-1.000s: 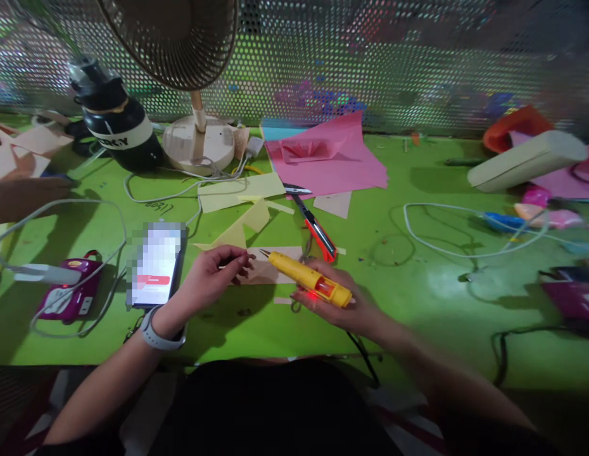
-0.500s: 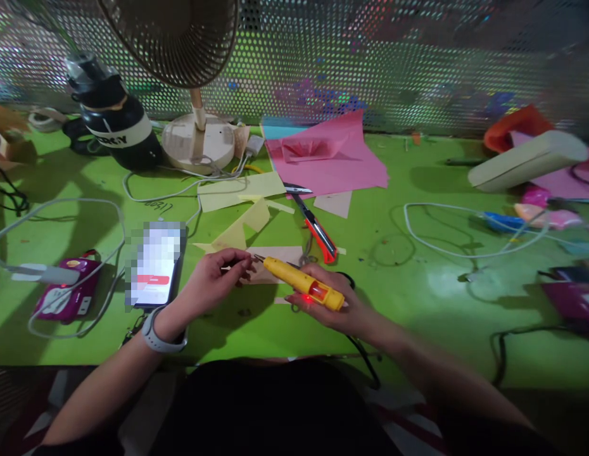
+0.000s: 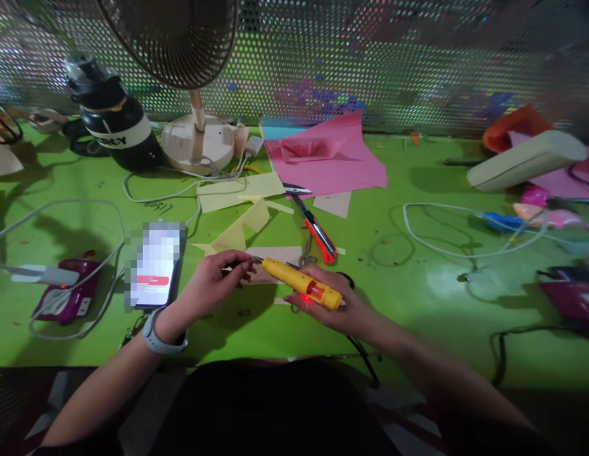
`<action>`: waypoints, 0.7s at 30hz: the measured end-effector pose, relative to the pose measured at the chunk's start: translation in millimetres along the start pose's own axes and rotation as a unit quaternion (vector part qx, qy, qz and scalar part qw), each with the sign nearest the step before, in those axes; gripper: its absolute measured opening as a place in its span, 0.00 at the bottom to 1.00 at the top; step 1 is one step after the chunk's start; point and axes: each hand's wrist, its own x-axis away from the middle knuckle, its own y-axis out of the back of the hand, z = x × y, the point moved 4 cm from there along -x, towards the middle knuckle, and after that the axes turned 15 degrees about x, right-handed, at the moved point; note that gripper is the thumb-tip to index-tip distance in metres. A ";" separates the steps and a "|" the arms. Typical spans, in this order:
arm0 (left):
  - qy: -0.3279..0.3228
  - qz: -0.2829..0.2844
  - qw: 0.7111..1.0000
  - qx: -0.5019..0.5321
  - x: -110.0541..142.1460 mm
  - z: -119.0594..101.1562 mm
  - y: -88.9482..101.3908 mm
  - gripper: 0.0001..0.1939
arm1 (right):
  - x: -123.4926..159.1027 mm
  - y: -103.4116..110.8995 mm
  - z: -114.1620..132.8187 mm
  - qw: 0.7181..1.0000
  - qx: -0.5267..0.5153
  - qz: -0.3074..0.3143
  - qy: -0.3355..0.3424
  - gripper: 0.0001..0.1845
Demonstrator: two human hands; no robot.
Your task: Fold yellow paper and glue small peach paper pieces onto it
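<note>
My right hand [image 3: 335, 301] is wrapped round a yellow corded glue gun [image 3: 301, 283], with a small red light glowing beneath it. Its narrow metal tip points left, close to the fingertips of my left hand [image 3: 223, 277]. My left fingers are curled in a pinch; whatever they hold is too small to make out. Under the tip lies a pale pink paper piece [image 3: 280, 254], partly covered by the hands and tool. Just beyond are cut yellow paper [image 3: 244, 228] and a red utility knife [image 3: 320, 237], near a dark pointed blade [image 3: 298, 189].
To the left lie a phone [image 3: 156, 266] and a purple power box [image 3: 73, 291] with a white cable. Behind stand a dark bottle [image 3: 118, 126] and a fan [image 3: 197, 139], beside pink paper sheets [image 3: 332, 158]. A pale roll [image 3: 527, 161] and another white cable [image 3: 408, 221] are at right.
My hands and the glue gun hold almost the same place. At the far left edge, papers and a dark looped item have shifted, and a shadow now falls near the purple box.
</note>
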 end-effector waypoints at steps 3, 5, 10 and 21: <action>-0.004 -0.006 1.000 -0.006 0.2 0.0 0.4 0.10 | 0.0 1.0 2.0 1.000 0.003 -0.005 0.018 0.12; -0.007 -0.005 1.000 -0.006 0.4 0.0 0.5 0.10 | 0.0 1.3 1.9 1.000 0.014 -0.009 0.018 0.13; -0.011 -0.001 1.000 -0.014 0.2 1.3 1.5 0.10 | 0.3 1.1 1.5 0.999 0.017 -0.014 0.023 0.14; -0.011 0.005 0.999 -0.031 0.2 -0.4 0.4 0.10 | 0.7 -1.3 -2.7 1.000 0.008 0.008 -0.006 0.15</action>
